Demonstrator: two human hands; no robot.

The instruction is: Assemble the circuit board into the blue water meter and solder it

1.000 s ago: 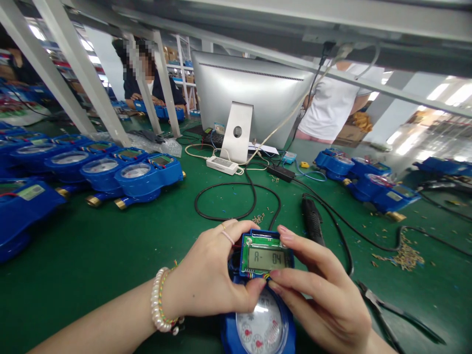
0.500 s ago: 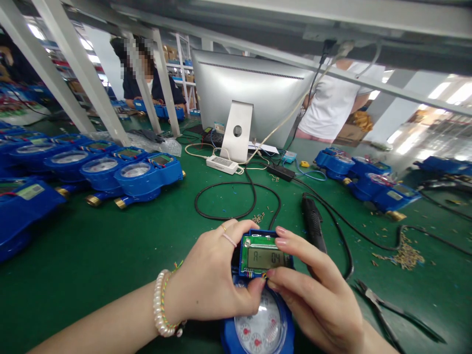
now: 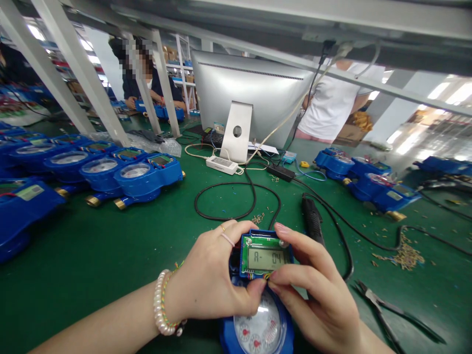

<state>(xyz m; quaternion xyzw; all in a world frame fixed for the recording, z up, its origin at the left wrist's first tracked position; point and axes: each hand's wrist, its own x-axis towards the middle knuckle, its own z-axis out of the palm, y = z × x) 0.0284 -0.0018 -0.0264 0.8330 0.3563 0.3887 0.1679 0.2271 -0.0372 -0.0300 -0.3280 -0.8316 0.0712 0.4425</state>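
A green tabletop [image 3: 155,231] spreads out before me under a pale overhead beam [image 3: 258,22], with metal posts [image 3: 73,59] at left. Further back I can see white storage racks [image 3: 188,84]; off to the right a pillar [image 3: 400,103] rises, and past it white light [image 3: 438,92] gleams in streaks.

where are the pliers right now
In the head view, the pliers lie at the lower right on the green tabletop, just right of the right hand and below the larger pile of brass-coloured pieces.

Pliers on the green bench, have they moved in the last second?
No. Measured against the pile of small brass-coloured pieces, the pliers lie in the same place and at the same angle, with no clear shift.
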